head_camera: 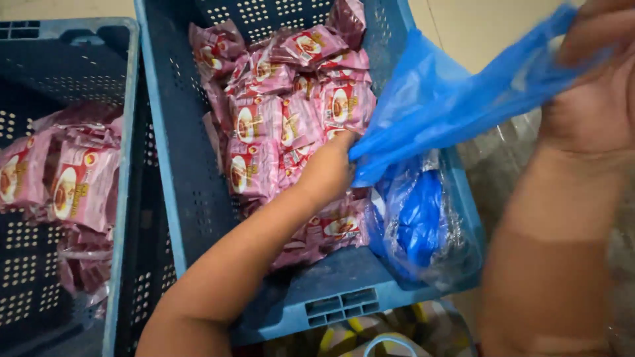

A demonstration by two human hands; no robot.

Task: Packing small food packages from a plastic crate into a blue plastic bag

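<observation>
At far left, a perforated blue plastic crate [122, 132] holds glossy pink sachets [73, 178]. The middle crate [178, 185], of the same rigid perforated plastic, carries a heap of pink packets [278, 112]. Your left hand [327, 168] reaches in, arm extended, its grip pinched shut on the lower edge of a thin, crinkled blue plastic bag [436, 106]. A clear-wrapped bundle of blue bags [417, 218] lies in the crate's right corner. Your right hand [595, 86], raised, clamps the bag's upper end.
</observation>
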